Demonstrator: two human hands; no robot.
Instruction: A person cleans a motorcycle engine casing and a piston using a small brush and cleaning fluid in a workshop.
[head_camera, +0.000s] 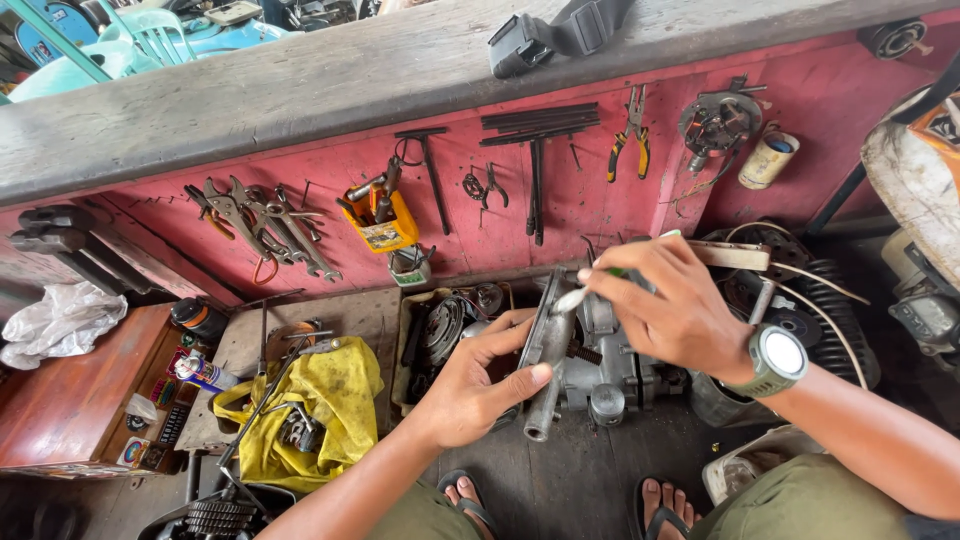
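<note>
A grey metal engine block rests on the dark floor in front of me. My left hand grips a flat metal part with a tube end that stands against the engine's left side. My right hand, with a green watch on its wrist, pinches a small green-handled brush whose pale tip touches the top of that metal part. My sandalled feet show at the bottom.
A red wall holds hanging wrenches, pliers and T-bars. A cardboard box of engine parts sits left of the engine. A yellow cloth with tools lies further left, beside a wooden cabinet.
</note>
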